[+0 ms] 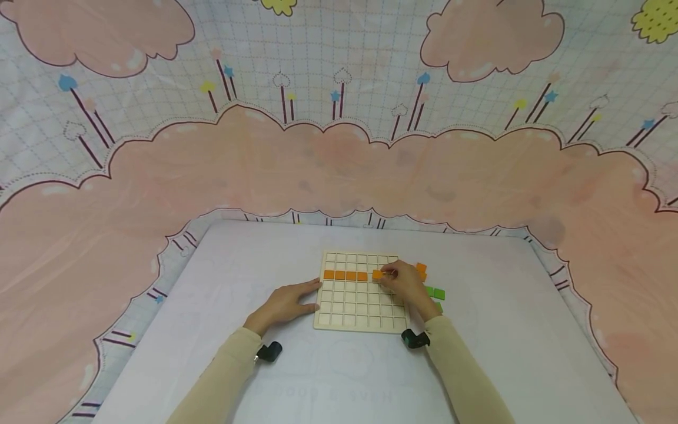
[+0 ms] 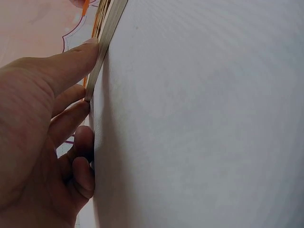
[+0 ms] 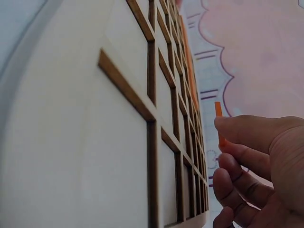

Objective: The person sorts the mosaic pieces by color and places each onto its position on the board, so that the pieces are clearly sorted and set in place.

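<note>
A pale wooden grid board (image 1: 360, 306) lies on the white table, with several orange square tiles (image 1: 340, 275) side by side in one of its upper rows. My right hand (image 1: 405, 285) pinches another orange tile (image 1: 377, 274) between thumb and fingers, over the same row and right of those tiles. In the right wrist view this tile (image 3: 218, 111) is seen edge-on, apart from the board. My left hand (image 1: 286, 303) rests at the board's left edge, thumb and fingertips touching its side (image 2: 102, 61), fingers loosely extended.
Loose orange tiles (image 1: 421, 268) lie just right of the board, partly behind the right hand. Green tiles (image 1: 438, 294) lie below them. A patterned pink and white cloth (image 1: 339, 171) hangs behind the table. Each wrist wears a small dark camera (image 1: 270, 351).
</note>
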`<state>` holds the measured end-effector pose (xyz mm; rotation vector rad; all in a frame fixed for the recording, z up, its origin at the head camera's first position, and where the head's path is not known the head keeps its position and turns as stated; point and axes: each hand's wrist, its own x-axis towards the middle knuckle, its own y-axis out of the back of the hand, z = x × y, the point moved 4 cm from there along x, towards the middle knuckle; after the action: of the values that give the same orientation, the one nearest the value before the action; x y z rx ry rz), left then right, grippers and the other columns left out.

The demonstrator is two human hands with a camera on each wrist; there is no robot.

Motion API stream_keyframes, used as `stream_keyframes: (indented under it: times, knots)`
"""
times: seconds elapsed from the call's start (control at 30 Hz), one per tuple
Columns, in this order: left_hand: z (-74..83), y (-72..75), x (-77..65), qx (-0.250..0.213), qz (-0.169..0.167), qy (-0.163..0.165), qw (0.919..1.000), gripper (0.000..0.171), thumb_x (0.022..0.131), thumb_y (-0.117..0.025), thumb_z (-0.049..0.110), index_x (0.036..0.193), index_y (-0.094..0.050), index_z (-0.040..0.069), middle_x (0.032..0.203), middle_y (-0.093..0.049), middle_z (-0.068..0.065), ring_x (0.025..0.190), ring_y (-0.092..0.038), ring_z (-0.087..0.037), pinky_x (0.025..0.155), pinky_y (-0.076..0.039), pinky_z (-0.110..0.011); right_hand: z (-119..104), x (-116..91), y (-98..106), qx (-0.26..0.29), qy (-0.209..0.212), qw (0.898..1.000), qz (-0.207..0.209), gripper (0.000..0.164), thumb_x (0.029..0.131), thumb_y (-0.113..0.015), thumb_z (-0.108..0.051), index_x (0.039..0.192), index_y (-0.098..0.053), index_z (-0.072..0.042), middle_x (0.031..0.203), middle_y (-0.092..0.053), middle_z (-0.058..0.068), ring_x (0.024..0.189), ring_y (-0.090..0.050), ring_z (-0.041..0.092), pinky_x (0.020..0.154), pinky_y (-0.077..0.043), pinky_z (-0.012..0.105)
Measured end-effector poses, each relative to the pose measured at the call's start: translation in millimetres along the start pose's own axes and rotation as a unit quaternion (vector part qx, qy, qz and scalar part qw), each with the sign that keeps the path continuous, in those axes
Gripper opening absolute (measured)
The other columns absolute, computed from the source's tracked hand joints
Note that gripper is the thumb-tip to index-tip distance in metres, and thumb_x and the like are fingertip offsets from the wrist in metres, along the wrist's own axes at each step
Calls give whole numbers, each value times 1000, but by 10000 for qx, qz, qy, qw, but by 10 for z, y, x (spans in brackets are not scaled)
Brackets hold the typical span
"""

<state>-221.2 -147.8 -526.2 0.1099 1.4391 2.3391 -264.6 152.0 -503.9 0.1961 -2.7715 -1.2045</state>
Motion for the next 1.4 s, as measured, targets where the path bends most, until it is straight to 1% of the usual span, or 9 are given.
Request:
stream_keyframes:
  times: [0.3,0.57,0.73,0.93,1.17,1.3,1.4]
  knots:
    - [23,19,-10,-23,41,-103,9999,63,90,-68,43,147,-47,26,157,-40,6,143,-42,-28,117,-36,-52,6,32,-69,-16,96,9999,-86,28,84,-76,-19,110,-72,-9,99,-67,6,86,-57,17,76,-50,31]
    - [29,19,-11,-2,12,-90,10000,64,90,-68,44,147,-46,26,157,-39,7,143,-41,-27,117,-35,-51,6,55,-100,-103,155,9998,-98,25,85,-76,-20,108,-73,-10,95,-66,4,85,-56,16,74,-48,30]
    - [26,19,-6,-19,2,-89,10000,63,90,-67,43,148,-46,26,157,-39,7,144,-41,-27,118,-34,-51,1,58,-109,-134,148,9997,-130,25,86,-75,-19,108,-73,-10,96,-66,5,86,-57,17,76,-50,32]
    - [15,7,0,24,-3,-95,10000,63,90,-68,44,147,-46,26,157,-39,7,143,-42,-27,117,-35,-51,3,60,-126,-127,24,9998,-164,26,85,-75,-20,110,-73,-10,97,-66,4,87,-56,18,79,-50,34]
    - [13,14,3,37,0,-57,10000,63,91,-67,44,148,-46,27,157,-39,7,144,-41,-27,118,-35,-51,17,67,-140,-83,47,9999,-125,27,85,-75,-20,110,-73,-10,98,-67,5,88,-56,18,80,-51,34]
    - [24,8,-6,-28,-22,-54,10000,63,91,-68,43,147,-46,26,157,-39,7,144,-41,-27,118,-34,-51,33,41,-143,-43,-46,9998,-198,28,86,-75,-21,112,-72,-11,103,-68,5,92,-58,19,84,-53,36]
    - [30,36,-7,-24,-33,-49,10000,63,91,-68,43,147,-46,26,157,-38,8,144,-41,-26,119,-34,-50,29,47,-134,25,-127,9996,-236,29,87,-74,-23,114,-71,-12,106,-68,5,95,-59,20,87,-53,38]
